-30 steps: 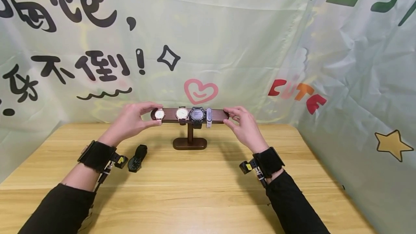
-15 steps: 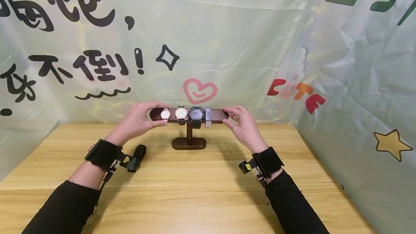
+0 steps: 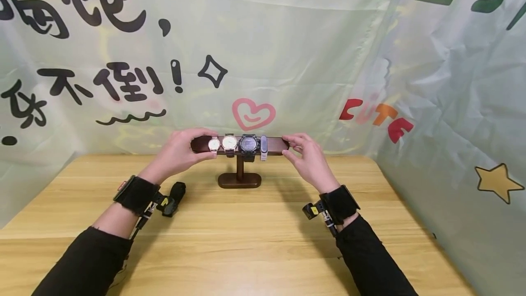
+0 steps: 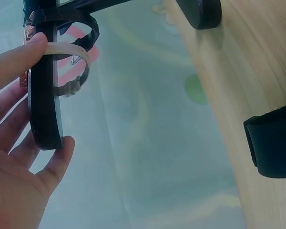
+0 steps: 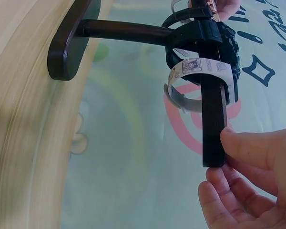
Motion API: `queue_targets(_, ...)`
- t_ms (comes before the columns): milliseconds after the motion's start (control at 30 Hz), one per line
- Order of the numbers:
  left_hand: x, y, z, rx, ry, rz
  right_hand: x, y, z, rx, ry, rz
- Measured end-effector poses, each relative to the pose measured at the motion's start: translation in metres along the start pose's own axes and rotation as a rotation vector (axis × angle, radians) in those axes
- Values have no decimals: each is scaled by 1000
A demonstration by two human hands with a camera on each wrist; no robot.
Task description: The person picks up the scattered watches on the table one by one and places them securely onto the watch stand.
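A dark wooden watch stand [image 3: 275, 146] stands upright on the table, several watches strapped round its bar. My left hand [image 3: 174, 152] pinches a small white-strapped watch [image 3: 214, 144] between thumb and fingers near the bar's left end. Its pale strap [image 4: 66, 48] loops under the bar in the left wrist view. Beside it sit a round watch with a dark strap [image 3: 229, 143], a chunky black digital watch [image 3: 248, 144] and a fitness band [image 3: 264, 146] with a printed white strap. My right hand [image 3: 310, 161] grips the bar's right end by thumb and fingertips.
Another black watch [image 3: 178, 191] lies on the wooden table [image 3: 246, 241], below my left hand and partly covered by the wrist camera. A printed cloth backdrop [image 3: 296, 58] hangs behind and along the right side.
My left hand has slid the white-strapped watch rightward along the bar, up close to the dark-strapped watch. My right hand stays at the bar's end.
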State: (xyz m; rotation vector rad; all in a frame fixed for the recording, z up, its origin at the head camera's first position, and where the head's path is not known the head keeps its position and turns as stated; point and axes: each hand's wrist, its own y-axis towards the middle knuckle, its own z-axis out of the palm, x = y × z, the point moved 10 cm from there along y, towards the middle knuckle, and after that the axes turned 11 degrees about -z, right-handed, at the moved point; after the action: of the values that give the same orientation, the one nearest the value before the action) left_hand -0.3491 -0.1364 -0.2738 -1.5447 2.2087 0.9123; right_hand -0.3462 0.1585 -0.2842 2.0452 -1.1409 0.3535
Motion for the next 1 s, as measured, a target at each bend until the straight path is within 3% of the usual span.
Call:
queue_targets(600, 0, -1, 0, -18, 7, 30, -4, 0, 0, 6, 11, 14)
queue_targets(833, 2, -8, -2, -5, -4, 42, -5, 0, 1, 17, 22, 8)
queue_targets(1000, 3, -14, -9, -35, -14, 77, -4, -1, 0, 28, 28, 5)
